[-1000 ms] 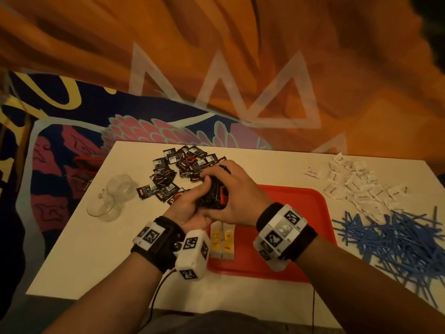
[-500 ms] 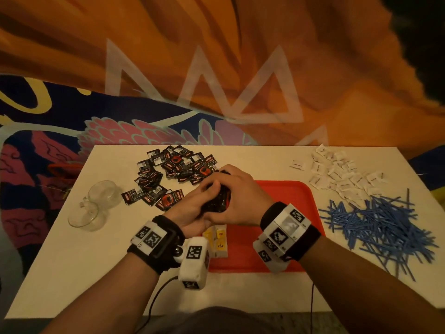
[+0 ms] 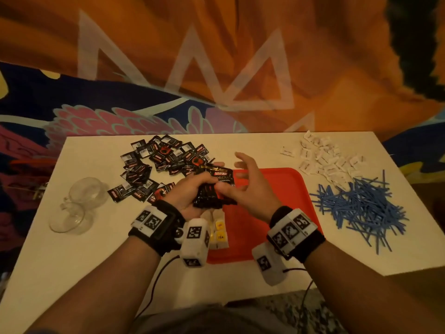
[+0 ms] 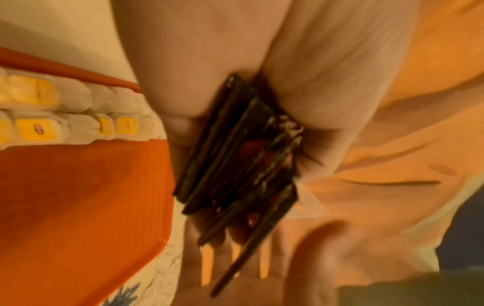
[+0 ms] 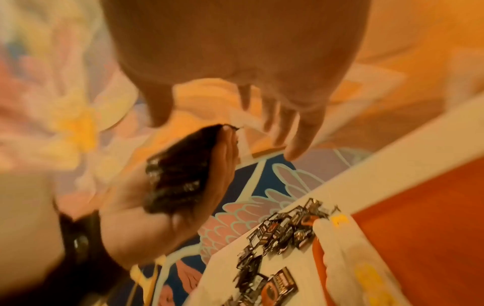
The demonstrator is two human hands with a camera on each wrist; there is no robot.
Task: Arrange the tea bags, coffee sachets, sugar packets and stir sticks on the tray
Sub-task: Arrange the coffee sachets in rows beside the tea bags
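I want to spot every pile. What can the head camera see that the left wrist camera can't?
Only the head view shows the sugar packets, blue sticks, glass cups and loose sachets on the table. Only the left wrist view shows the held sachets edge-on. Both show the left hand, tea bags and red tray.

The coffee sachets [image 3: 168, 162] were glossy black foil that caught the light. The tray [image 3: 284, 189] looked like smooth red plastic, the stir sticks [image 3: 361, 206] thin blue plastic, the sugar packets [image 3: 325, 157] matt white paper, the cups [image 3: 77, 203] clear glass or plastic, the table [image 3: 72, 249] smooth and matt.
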